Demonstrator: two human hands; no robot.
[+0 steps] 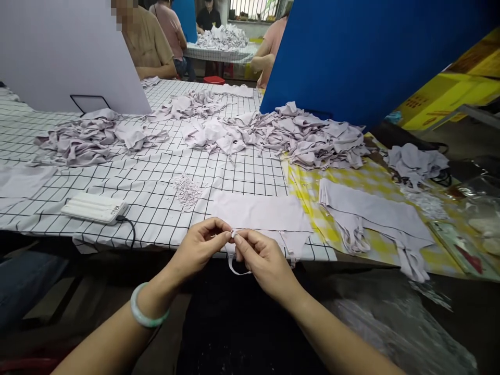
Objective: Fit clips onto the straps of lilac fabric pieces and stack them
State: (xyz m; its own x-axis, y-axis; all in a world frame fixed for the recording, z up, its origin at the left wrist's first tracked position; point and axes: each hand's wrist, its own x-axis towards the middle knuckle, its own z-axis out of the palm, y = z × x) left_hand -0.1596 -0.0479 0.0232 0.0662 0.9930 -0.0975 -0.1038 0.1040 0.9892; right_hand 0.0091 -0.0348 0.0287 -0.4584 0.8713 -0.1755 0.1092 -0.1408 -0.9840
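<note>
My left hand (pixel 201 244) and my right hand (pixel 265 259) meet at the table's front edge, thumbs and forefingers pinched together on a pale strap (pixel 234 271). A bit of it shows between the fingertips, and a loop hangs below them. The strap appears to belong to the pale lavender garment (pixel 258 211) lying flat just beyond my hands, though my fingers hide part of the link. Another strap end lies at the garment's right side. Up and left of my hands is a small heap of tiny pale pieces (pixel 187 191), too small to name.
A white power bank (pixel 95 207) with a black cable lies left on the checked tablecloth (pixel 156 208). Crumpled garments (pixel 312 135) are piled behind; stacked garments (pixel 375 213) lie right, near a phone (pixel 461 247). A white panel (pixel 78 52) and blue panel (pixel 351 52) stand behind. Several people sit beyond.
</note>
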